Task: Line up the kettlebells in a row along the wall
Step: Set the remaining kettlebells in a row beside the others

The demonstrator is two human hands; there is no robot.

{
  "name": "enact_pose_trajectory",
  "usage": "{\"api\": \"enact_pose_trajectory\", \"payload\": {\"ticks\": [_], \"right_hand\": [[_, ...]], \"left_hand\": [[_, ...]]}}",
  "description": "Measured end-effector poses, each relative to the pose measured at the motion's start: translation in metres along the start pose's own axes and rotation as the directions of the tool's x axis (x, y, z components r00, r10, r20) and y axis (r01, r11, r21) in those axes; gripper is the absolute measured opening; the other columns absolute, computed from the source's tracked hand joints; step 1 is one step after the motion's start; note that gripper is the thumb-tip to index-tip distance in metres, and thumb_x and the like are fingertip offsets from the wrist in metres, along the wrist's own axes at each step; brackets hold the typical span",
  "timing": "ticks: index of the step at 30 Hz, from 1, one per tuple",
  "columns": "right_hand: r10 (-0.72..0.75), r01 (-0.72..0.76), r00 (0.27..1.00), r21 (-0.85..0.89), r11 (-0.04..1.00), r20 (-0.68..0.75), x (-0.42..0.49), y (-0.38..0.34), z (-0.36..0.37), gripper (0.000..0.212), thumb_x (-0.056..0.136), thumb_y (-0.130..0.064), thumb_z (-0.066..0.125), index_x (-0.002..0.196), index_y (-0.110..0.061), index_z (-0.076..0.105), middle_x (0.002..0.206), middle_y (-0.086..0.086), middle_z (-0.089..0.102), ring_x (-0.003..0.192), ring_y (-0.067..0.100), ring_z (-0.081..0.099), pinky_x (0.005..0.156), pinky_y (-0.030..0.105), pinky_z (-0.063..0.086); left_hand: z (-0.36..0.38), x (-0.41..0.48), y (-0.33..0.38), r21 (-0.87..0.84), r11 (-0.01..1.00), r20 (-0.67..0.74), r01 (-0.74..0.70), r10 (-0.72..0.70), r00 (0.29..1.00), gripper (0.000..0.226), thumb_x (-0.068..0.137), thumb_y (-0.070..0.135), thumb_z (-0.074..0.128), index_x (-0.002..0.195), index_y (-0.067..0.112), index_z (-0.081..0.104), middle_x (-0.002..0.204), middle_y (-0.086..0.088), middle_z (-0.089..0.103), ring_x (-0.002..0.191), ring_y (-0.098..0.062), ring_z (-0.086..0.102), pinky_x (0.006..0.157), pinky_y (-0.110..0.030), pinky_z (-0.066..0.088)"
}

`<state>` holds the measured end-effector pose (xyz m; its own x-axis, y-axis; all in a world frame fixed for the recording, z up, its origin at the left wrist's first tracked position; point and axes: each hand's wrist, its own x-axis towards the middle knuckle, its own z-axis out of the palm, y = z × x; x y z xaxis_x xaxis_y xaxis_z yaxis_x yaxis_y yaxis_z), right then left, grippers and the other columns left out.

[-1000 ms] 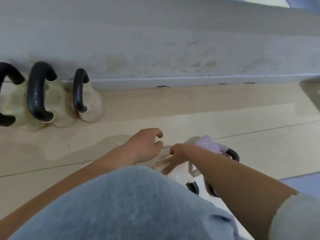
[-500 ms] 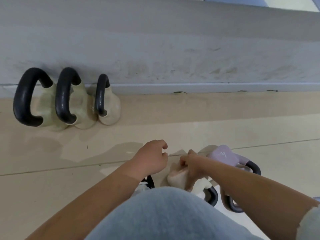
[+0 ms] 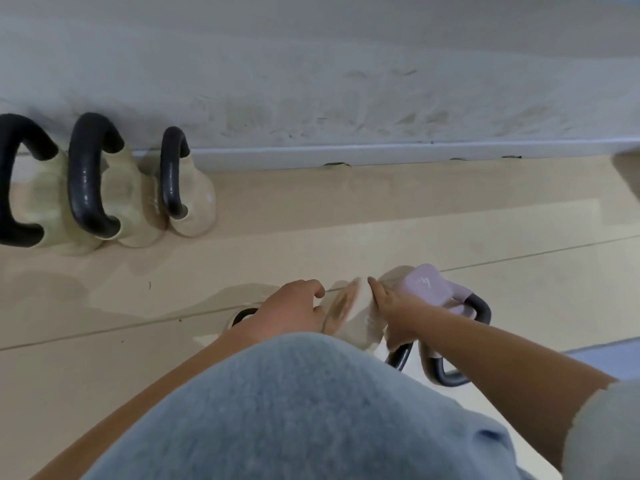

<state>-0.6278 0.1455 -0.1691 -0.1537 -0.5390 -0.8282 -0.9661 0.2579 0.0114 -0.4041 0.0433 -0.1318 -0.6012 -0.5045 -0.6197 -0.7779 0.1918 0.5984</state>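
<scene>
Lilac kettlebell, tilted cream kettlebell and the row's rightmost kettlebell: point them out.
lilac kettlebell [image 3: 425, 285], head view, on its body.
tilted cream kettlebell [image 3: 360, 318], head view, on its side.
rightmost kettlebell in the row [image 3: 195, 202], head view, on its body.

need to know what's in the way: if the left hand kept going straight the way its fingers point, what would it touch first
Most likely the cream kettlebell. The left hand has its fingers curled toward the right, and that tilted bell sits right beside them, seemingly touching or nearly so; depth is hard to judge. The right hand rests on its far side.

The pale tiled floor [image 3: 346, 216] carries three cream kettlebells [image 3: 131, 206] in a row at its far-left edge against the wall, and near the front a lilac kettlebell [image 3: 427, 284] beside a tilted cream one [image 3: 360, 317].
</scene>
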Motion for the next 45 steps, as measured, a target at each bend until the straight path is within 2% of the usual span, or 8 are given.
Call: {"api": "enact_pose_trajectory", "payload": {"ticks": [6, 11, 15, 20, 23, 26, 35, 45], "right_hand": [[-0.118, 0.015, 0.947, -0.326, 0.945, -0.299, 0.009, -0.002, 0.016, 0.063, 0.08, -0.011, 0.066, 0.137, -0.003, 0.041, 0.12, 0.009, 0.065, 0.111, 0.029, 0.063, 0.075, 0.038, 0.045], [-0.033, 0.008, 0.996, -0.287, 0.958, -0.083, 0.016, 0.003, -0.009, 0.092, 0.052, -0.053, 0.08, 0.123, -0.017, 0.033, 0.084, -0.001, 0.064, 0.075, 0.03, 0.066, 0.071, 0.035, 0.053], [-0.075, 0.066, 0.997, -0.305, 0.95, -0.017, -0.001, -0.033, -0.057, 0.054, 0.072, -0.03, 0.069, 0.118, -0.015, 0.045, 0.085, 0.001, 0.062, 0.077, 0.028, 0.062, 0.056, 0.03, 0.04], [0.005, -0.063, 0.968, 0.224, 0.973, 0.251, 0.022, -0.103, -0.112, 0.007, 0.07, -0.014, 0.071, 0.072, -0.011, 0.065, 0.071, 0.007, 0.06, 0.063, 0.025, 0.057, 0.066, 0.032, 0.051], [0.138, -0.302, 0.92, 0.438, 0.847, 0.367, 0.036, -0.102, -0.126, 0.009, 0.066, -0.014, 0.066, 0.072, -0.01, 0.06, 0.059, 0.005, 0.048, 0.047, 0.019, 0.043, 0.07, 0.033, 0.055], [0.185, -0.452, 0.888, 0.73, 0.513, 0.42, 0.032, -0.077, -0.127, 0.012, 0.071, -0.017, 0.066, 0.077, -0.008, 0.061, 0.062, 0.005, 0.055, 0.043, 0.02, 0.045, 0.063, 0.033, 0.059], [0.19, -0.16, 0.959, 0.952, -0.26, 0.212, 0.014, -0.131, -0.118, 0.01, 0.092, 0.0, 0.056, 0.084, -0.006, 0.055, 0.063, 0.008, 0.048, 0.054, 0.023, 0.051, 0.061, 0.037, 0.053], [0.123, 0.096, 0.989, 0.984, -0.147, -0.078, 0.032, -0.193, -0.231, 0.016, 0.094, 0.001, 0.049, 0.081, -0.008, 0.051, 0.067, 0.009, 0.046, 0.054, 0.024, 0.044, 0.06, 0.037, 0.046]], "left_hand": [[-0.003, -0.006, 0.004, -0.08, 0.997, 0.001, 0.006, -0.006, 1.0, 0.036, 0.098, 0.029, 0.051, 0.134, 0.023, 0.055, 0.136, 0.0, 0.058, 0.122, -0.019, 0.058, 0.1, -0.036, 0.047], [-0.004, -0.015, 0.003, -0.15, 0.989, 0.008, -0.001, 0.002, 1.0, 0.038, 0.096, 0.028, 0.052, 0.133, 0.025, 0.056, 0.138, 0.003, 0.056, 0.124, -0.018, 0.056, 0.102, -0.037, 0.046], [-0.006, -0.025, 0.008, -0.136, 0.99, 0.012, -0.048, 0.05, 0.999, 0.039, 0.095, 0.033, 0.057, 0.134, 0.027, 0.057, 0.137, 0.006, 0.058, 0.122, -0.015, 0.056, 0.101, -0.033, 0.047], [-0.023, -0.045, 0.025, -0.256, 0.967, -0.083, -0.022, 0.001, 0.997, 0.025, 0.09, 0.056, 0.062, 0.085, 0.032, 0.058, 0.087, 0.01, 0.064, 0.077, -0.006, 0.062, 0.071, -0.027, 0.052], [-0.02, -0.048, 0.013, -0.024, 0.998, 0.001, 0.053, -0.053, 0.999, 0.056, 0.079, 0.079, 0.055, 0.081, 0.023, 0.056, 0.083, 0.003, 0.062, 0.072, -0.016, 0.06, 0.064, -0.031, 0.047], [0.001, -0.041, 0.003, -0.079, 0.997, 0.045, 0.009, -0.005, 0.999, 0.033, 0.086, 0.054, 0.065, 0.09, 0.023, 0.051, 0.094, -0.001, 0.059, 0.081, -0.021, 0.059, 0.064, -0.032, 0.044], [-0.006, -0.016, 0.005, -0.483, 0.875, 0.005, 0.039, -0.042, 0.999, 0.018, 0.085, 0.021, 0.056, 0.073, 0.018, 0.044, 0.064, 0.005, 0.044, 0.054, -0.016, 0.04, 0.052, -0.026, 0.035], [-0.084, 0.017, -0.03, -0.569, 0.818, -0.359, -0.086, -0.153, 0.921, 0.014, 0.091, 0.016, 0.061, 0.105, 0.017, 0.057, 0.093, -0.003, 0.061, 0.074, -0.02, 0.056, 0.062, -0.027, 0.044]]}}
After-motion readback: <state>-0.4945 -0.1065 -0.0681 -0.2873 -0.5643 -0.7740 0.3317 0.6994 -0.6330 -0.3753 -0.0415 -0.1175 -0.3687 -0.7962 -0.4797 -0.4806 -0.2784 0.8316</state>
